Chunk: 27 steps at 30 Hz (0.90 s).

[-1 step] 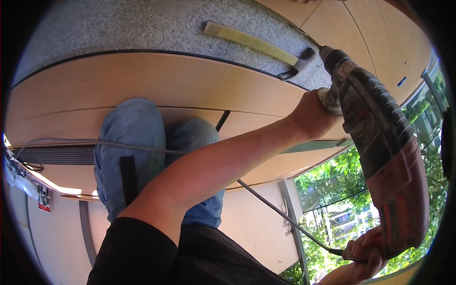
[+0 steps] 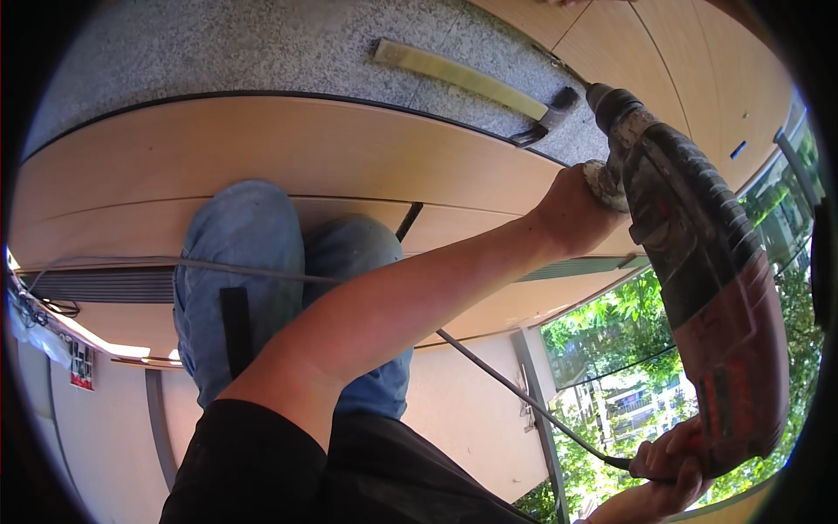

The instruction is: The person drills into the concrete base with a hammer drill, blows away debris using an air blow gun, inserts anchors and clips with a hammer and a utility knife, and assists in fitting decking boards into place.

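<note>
The grey cable [image 2: 532, 406] is crossing the bent legs [image 2: 240, 227], and a snag there could be jerking the drill [image 2: 698, 236] askew. Fingers of the right hand [image 2: 672, 458] are gripping its rear; farther out, those of the left hand [image 2: 576, 214] are clasping its side handle [image 2: 602, 186]. The drill is reaching past both, its chuck [image 2: 614, 106] pointing toward a wooden panel [image 2: 620, 52], while a hammer [image 2: 463, 81] is resting on speckled stone [image 2: 288, 52]

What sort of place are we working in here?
Probably an interior being fitted out or renovated: a corded power drill is in use or at the ready, a hammer lies on a speckled grey surface, and wood-toned panels run alongside.
</note>
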Each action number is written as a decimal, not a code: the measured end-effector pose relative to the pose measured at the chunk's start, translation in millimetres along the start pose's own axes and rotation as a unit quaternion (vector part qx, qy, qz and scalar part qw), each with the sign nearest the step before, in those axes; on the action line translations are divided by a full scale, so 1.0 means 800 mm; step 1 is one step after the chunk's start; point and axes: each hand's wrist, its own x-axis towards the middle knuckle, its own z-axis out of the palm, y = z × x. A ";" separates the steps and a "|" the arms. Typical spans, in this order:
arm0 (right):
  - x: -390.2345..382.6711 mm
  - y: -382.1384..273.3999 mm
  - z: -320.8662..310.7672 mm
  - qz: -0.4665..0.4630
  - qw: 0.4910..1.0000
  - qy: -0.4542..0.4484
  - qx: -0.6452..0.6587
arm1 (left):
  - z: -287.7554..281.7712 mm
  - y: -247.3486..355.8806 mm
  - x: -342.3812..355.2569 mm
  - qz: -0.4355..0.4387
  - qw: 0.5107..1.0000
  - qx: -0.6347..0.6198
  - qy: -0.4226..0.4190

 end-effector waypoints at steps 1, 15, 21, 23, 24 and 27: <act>-0.001 -0.001 0.000 0.005 1.000 -0.009 0.003 | 0.002 -0.004 0.001 -0.001 1.000 -0.001 0.000; -0.001 -0.012 0.003 0.038 0.997 -0.064 0.023 | -0.001 -0.013 0.009 0.096 0.991 0.088 -0.004; 0.001 -0.004 0.006 0.046 0.995 -0.076 0.036 | -0.001 -0.017 0.004 0.049 0.998 0.023 0.016; -0.002 -0.003 0.006 0.049 0.995 -0.077 0.039 | -0.006 -0.016 0.006 0.067 0.994 0.088 -0.001; -0.001 -0.001 0.006 0.047 0.995 -0.075 0.040 | -0.008 -0.015 0.006 0.086 0.984 0.152 -0.018; 0.000 -0.001 0.006 0.040 0.996 -0.070 0.040 | -0.003 -0.015 0.004 0.069 0.990 0.126 -0.011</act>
